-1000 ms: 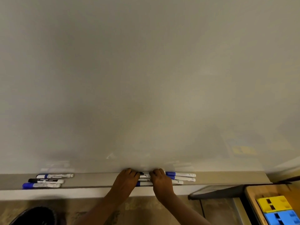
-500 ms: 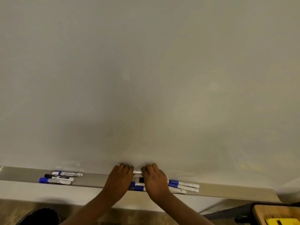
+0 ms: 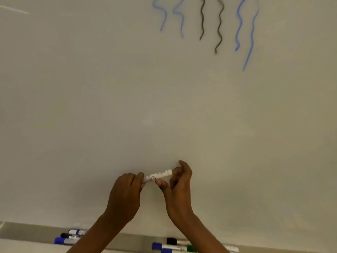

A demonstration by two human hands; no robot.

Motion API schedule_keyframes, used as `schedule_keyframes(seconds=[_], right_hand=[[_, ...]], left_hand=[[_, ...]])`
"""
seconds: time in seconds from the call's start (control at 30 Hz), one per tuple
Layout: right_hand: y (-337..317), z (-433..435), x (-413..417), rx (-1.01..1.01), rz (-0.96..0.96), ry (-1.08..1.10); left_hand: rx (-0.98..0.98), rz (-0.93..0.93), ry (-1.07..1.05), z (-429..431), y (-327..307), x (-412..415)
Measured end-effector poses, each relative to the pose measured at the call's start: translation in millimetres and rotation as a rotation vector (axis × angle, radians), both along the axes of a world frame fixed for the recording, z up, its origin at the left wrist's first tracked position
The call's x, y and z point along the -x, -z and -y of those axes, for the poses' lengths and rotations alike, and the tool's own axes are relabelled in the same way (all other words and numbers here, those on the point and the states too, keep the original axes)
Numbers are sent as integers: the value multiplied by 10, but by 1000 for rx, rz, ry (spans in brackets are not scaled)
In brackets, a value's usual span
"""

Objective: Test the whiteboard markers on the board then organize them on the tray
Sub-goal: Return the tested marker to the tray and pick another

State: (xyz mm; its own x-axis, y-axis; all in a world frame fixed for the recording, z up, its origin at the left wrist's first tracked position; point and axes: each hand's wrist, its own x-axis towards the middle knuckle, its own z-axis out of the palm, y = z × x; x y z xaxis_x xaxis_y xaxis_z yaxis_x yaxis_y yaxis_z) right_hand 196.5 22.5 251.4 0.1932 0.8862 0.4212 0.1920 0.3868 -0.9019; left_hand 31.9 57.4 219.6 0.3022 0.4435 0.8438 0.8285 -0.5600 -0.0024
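Observation:
I hold a white marker level in front of the whiteboard. My left hand grips its left end, hiding the cap. My right hand touches its right end with thumb and fingers loosely curled. Below, the grey tray carries a left group of markers with blue and black caps. A right group of markers with blue, black and green caps lies partly behind my right forearm. Blue and black wavy test lines mark the board at the top.
A faint streak shows on the board at top left. The tray runs along the whole bottom edge of the view.
Both hands rose from the tray, lifting one white marker up in front of the board. The view tilted upward, bringing the wavy test lines into sight.

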Motion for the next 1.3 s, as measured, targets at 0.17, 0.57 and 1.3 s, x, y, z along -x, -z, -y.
schedule_keyframes(seconds=[0.17, 0.57, 1.3], right_hand=[[-687, -132, 186, -74, -198, -375], [-1894, -180, 454, -489, -231, -208], [-2273, -770, 194, -1233, 81, 566]], left_hand=[[-204, -11, 115, -138, -697, -8], [-565, -113, 201, -205, -2087, 73], [-818, -115, 198, -866, -2851, 94]])
